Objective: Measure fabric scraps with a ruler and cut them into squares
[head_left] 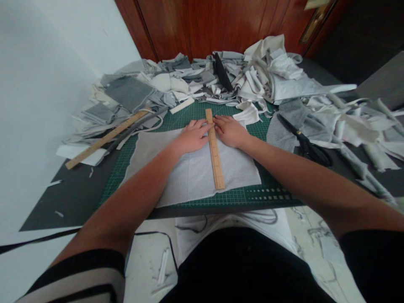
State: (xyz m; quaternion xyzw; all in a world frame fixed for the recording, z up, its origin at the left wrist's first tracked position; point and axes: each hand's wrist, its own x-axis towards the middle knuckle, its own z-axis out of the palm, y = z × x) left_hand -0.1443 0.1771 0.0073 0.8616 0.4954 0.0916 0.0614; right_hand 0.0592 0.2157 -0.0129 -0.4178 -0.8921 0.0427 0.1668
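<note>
A piece of light grey fabric (183,174) lies spread on the green cutting mat (116,176). Across it, pointing away from me, rests a wooden ruler (216,162). My left hand (195,135) lies flat on the fabric to the left of the ruler, its fingers stretched and their tips reaching the ruler's edge. On the other side, my right hand (232,131) is laid out flat, fingers extended, with the fingertips by the ruler's far part. Neither hand is wrapped around anything. Part of the fabric is hidden under my forearms.
Grey and white fabric scraps (202,78) are heaped along the table's back, against a wooden door (205,25). Black scissors (304,143) lie at the right. A second wooden ruler (107,139) rests on the left pile. The table's front edge is close to my body.
</note>
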